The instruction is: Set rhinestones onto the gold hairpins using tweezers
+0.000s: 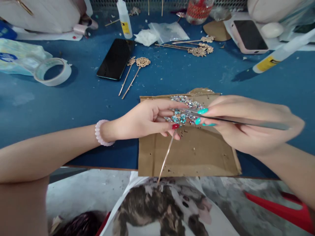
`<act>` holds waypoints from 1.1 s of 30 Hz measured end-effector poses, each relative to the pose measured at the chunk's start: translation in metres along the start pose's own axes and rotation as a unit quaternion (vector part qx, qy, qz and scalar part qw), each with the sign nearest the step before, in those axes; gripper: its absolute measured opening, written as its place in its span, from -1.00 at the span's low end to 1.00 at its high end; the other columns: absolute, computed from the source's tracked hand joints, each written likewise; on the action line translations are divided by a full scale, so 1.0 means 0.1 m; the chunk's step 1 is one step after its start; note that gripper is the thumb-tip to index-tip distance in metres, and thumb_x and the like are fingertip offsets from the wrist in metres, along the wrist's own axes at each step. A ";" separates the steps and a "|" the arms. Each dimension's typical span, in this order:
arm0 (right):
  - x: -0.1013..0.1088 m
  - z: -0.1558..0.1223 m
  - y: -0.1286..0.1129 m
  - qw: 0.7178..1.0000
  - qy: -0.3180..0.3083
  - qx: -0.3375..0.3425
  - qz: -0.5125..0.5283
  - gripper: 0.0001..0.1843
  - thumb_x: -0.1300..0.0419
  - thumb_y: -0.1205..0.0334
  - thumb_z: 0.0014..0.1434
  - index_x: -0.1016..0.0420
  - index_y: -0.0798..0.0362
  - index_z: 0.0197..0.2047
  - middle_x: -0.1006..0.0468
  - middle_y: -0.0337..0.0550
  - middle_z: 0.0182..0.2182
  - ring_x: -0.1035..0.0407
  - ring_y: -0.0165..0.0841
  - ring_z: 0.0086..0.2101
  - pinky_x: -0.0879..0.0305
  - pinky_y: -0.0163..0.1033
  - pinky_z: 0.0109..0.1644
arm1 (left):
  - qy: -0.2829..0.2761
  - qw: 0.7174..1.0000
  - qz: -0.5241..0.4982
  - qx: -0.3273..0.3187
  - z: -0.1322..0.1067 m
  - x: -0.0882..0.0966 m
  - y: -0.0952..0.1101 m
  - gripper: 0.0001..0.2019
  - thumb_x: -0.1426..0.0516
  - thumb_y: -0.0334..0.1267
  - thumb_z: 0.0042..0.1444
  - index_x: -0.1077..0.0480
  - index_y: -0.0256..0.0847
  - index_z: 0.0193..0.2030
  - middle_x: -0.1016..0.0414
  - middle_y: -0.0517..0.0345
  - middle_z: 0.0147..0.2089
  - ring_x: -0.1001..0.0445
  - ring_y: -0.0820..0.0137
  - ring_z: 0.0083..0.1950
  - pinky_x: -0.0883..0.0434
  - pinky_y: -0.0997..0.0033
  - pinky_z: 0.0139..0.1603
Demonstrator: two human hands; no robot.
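Observation:
My left hand (pixel 145 119) pinches a gold hairpin (pixel 167 153) just below its jewelled head (pixel 179 117), which carries turquoise and clear stones. The pin's stem slants down toward me over a brown cardboard sheet (pixel 192 154). My right hand (pixel 246 124), with turquoise nails, grips metal tweezers (pixel 246 122) whose tips reach the jewelled head. A small heap of loose rhinestones (pixel 188 101) lies on the cardboard just behind the hairpin head.
On the blue table (pixel 78 98) lie two bare gold hairpins (pixel 134 73), a black phone (pixel 116 59), a tape roll (pixel 52 71), glue bottles (pixel 124 19), more hairpins (pixel 197 47), a pink-cased phone (pixel 248 36) and plastic bags. The table's front edge runs just below the cardboard.

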State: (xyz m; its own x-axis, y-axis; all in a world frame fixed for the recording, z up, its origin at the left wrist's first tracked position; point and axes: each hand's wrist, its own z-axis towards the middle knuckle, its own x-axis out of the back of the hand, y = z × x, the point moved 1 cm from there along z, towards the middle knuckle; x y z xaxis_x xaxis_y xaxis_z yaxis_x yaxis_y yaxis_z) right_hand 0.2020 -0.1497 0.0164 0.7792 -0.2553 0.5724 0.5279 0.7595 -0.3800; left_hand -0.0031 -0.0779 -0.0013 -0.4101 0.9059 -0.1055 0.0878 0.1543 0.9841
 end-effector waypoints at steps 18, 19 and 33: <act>-0.05 0.03 -0.04 0.996 -0.044 0.052 0.063 -0.82 -0.29 0.50 0.10 -0.47 0.16 -0.21 -0.58 -0.03 -0.28 -0.49 -0.34 -0.23 -0.50 -0.17 -0.15 | 0.013 1.000 0.016 -0.001 -0.01 -0.01 -0.04 -0.63 -0.21 -0.40 0.12 -0.34 -0.24 0.09 -0.64 0.17 -0.19 -0.64 0.36 -0.17 -0.60 0.56 -0.15; -0.05 0.03 -0.04 0.995 -0.045 0.050 0.068 -0.82 -0.29 0.49 0.10 -0.47 0.16 -0.20 -0.59 -0.04 -0.29 -0.50 -0.34 -0.24 -0.51 -0.17 -0.15 | 0.016 1.000 0.023 -0.004 -0.02 0.00 -0.03 -0.64 -0.21 -0.40 0.12 -0.35 -0.25 0.08 -0.65 0.20 -0.22 -0.64 0.37 -0.18 -0.59 0.58 -0.13; -0.06 0.04 -0.08 0.995 -0.069 0.035 0.067 -0.92 -0.27 0.43 0.14 -0.46 0.20 -0.25 -0.60 -0.07 -0.35 -0.48 -0.41 -0.27 -0.49 -0.25 -0.13 | 0.040 0.993 0.109 -0.011 -0.03 0.03 -0.01 -0.63 -0.26 -0.35 0.08 -0.40 -0.40 0.03 -0.64 0.06 -0.17 -0.64 0.40 -0.21 -0.57 0.68 -0.14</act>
State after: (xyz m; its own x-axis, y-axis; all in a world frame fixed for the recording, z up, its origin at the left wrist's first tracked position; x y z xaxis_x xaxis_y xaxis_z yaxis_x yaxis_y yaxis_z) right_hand 0.1915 -0.1520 0.0191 0.7845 -0.0678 0.6164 0.3943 0.8217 -0.4114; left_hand -0.0072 -0.0771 -0.0025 -0.4539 0.8828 0.1213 0.1624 -0.0519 0.9854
